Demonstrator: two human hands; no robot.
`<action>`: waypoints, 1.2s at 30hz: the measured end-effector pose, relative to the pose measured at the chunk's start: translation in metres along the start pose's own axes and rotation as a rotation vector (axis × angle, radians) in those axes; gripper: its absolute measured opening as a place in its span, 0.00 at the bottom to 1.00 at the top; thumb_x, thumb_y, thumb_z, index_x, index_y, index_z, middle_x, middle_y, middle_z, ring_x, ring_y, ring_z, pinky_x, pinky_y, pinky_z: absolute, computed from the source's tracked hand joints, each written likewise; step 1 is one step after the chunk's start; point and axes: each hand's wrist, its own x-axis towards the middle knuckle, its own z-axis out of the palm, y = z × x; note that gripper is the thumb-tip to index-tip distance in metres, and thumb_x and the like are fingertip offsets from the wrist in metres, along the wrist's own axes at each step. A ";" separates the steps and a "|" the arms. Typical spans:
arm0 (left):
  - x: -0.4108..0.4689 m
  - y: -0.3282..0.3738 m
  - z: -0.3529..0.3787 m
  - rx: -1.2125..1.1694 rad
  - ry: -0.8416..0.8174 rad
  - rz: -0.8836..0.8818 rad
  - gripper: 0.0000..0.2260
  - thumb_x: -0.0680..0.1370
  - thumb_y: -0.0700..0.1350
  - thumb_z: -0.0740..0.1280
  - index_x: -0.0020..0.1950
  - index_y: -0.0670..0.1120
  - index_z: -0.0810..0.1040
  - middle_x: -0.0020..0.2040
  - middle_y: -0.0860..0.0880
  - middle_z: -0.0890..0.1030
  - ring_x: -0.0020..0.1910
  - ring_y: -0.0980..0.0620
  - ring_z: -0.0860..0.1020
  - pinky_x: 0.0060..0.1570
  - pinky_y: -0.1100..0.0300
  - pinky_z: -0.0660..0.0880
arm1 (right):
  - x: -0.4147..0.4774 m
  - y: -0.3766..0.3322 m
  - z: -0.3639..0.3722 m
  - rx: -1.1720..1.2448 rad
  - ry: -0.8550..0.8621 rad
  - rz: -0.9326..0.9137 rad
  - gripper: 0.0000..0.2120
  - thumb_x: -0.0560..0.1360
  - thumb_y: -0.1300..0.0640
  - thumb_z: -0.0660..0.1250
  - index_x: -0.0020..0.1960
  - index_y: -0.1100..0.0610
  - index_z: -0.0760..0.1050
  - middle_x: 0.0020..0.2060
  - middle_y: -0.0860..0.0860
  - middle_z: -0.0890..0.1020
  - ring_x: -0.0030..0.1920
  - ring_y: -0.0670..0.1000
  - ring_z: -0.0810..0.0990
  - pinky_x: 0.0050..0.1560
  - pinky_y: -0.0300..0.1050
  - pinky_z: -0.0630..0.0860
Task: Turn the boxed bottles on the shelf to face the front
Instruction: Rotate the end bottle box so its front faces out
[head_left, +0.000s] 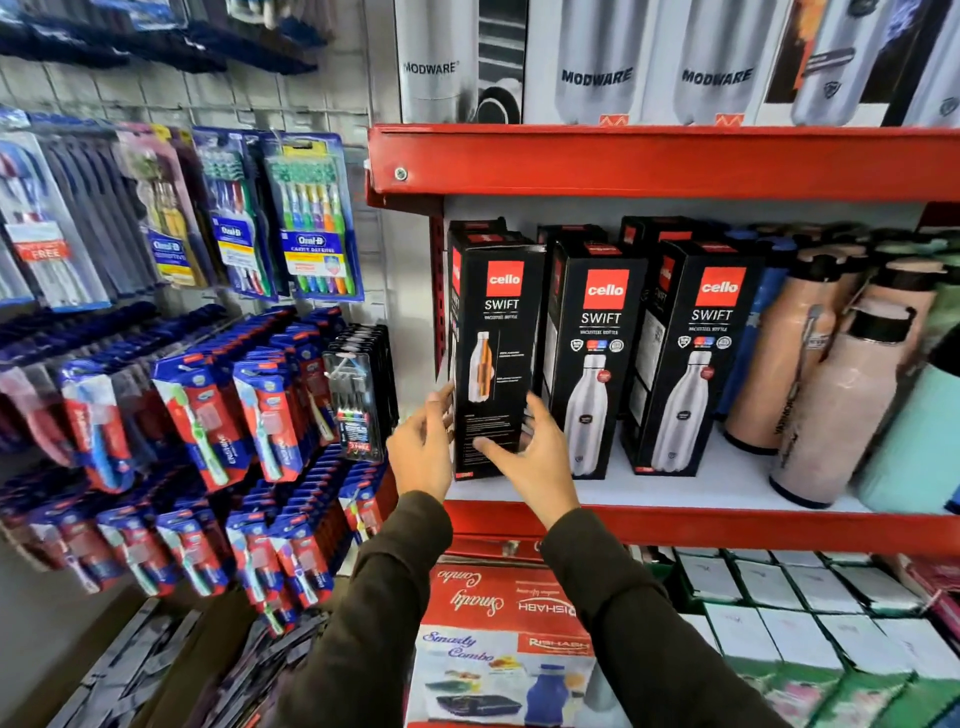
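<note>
Three black Cello Swift bottle boxes stand in a front row on the red-edged shelf (675, 525). The left box (493, 332) shows a face with a small cutaway bottle picture and text. The middle box (597, 358) and the right box (691, 353) show the large steel bottle picture. More black boxes stand behind them. My left hand (421, 447) lies against the left box's left side, fingers spread. My right hand (530, 452) lies on its front lower right, thumb across the face. Both hands touch the box at its lower part.
Loose pink and teal bottles (852, 395) crowd the shelf to the right of the boxes. Toothbrush packs (306, 218) hang on a grid to the left. Modware boxes (597, 62) fill the shelf above. Red combo boxes (498, 639) and white packs lie below.
</note>
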 end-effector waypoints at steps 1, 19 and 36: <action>-0.001 0.002 0.000 -0.027 0.017 -0.002 0.15 0.82 0.55 0.58 0.57 0.54 0.84 0.54 0.53 0.85 0.57 0.54 0.83 0.57 0.55 0.80 | 0.002 -0.002 0.001 0.000 0.018 -0.006 0.35 0.64 0.52 0.81 0.66 0.51 0.70 0.55 0.39 0.79 0.56 0.33 0.78 0.59 0.33 0.75; 0.028 0.002 -0.013 0.191 -0.152 -0.016 0.18 0.83 0.46 0.58 0.73 0.46 0.69 0.65 0.54 0.72 0.65 0.58 0.68 0.61 0.72 0.63 | 0.004 -0.015 0.001 -0.016 0.046 -0.050 0.36 0.64 0.50 0.76 0.63 0.26 0.64 0.54 0.20 0.73 0.58 0.24 0.71 0.57 0.21 0.66; 0.018 -0.010 -0.004 0.166 -0.150 0.075 0.14 0.82 0.45 0.61 0.69 0.49 0.71 0.61 0.53 0.78 0.61 0.55 0.77 0.60 0.63 0.72 | 0.015 0.003 0.006 -0.145 -0.063 -0.018 0.31 0.81 0.64 0.59 0.78 0.46 0.53 0.71 0.54 0.72 0.71 0.51 0.70 0.67 0.36 0.62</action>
